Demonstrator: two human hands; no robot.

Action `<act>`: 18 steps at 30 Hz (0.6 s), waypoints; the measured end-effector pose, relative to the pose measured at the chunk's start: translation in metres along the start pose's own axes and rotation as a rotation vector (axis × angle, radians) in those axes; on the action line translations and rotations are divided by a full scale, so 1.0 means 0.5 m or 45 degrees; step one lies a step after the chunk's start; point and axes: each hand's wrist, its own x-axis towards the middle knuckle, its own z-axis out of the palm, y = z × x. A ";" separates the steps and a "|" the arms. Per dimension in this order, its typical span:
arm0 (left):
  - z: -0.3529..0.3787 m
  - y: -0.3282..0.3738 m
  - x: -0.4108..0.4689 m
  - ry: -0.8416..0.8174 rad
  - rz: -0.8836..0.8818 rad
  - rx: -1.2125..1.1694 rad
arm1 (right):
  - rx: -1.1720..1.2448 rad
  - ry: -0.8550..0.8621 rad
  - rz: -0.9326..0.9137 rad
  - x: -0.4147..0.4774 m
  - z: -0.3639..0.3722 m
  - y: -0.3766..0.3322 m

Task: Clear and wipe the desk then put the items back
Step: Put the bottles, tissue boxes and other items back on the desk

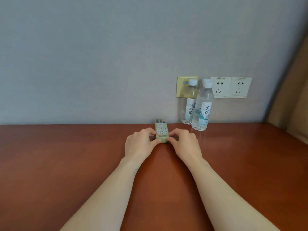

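Remote (161,130) in left hand (140,142), right hand (184,141)

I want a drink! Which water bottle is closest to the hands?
The front water bottle, on the right; the other bottle stands behind it, by the wall.

Soft, even light, perhaps from the right; faint sheen on the desk (233,155) (by the bottles (202,105)); edges bowed, detail soft.

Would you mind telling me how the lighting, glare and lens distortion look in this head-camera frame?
Head view: soft, even light, no hard shadows; a dull sheen on the desk mirrors the front bottle; wide-angle distortion slants the wall corner at right; buttons on the remote look slightly blurred.
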 end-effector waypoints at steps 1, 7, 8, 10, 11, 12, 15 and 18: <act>0.006 -0.001 0.013 -0.003 -0.001 -0.005 | 0.000 0.005 0.007 0.013 0.003 0.004; 0.027 -0.005 0.063 0.005 -0.007 -0.039 | 0.017 0.022 0.015 0.061 0.012 0.017; 0.029 -0.005 0.069 0.011 -0.009 -0.038 | 0.018 0.026 0.015 0.066 0.013 0.018; 0.033 -0.004 0.077 0.010 -0.003 -0.038 | 0.012 0.028 0.028 0.073 0.016 0.020; 0.035 -0.006 0.078 0.009 -0.002 -0.049 | 0.016 0.028 0.033 0.076 0.019 0.021; 0.036 -0.008 0.078 0.009 0.000 -0.060 | 0.022 0.028 0.035 0.078 0.020 0.022; 0.037 -0.008 0.077 0.018 0.014 -0.050 | 0.035 0.034 0.031 0.075 0.018 0.020; 0.035 -0.008 0.072 0.046 0.017 -0.019 | 0.048 0.043 0.013 0.070 0.016 0.020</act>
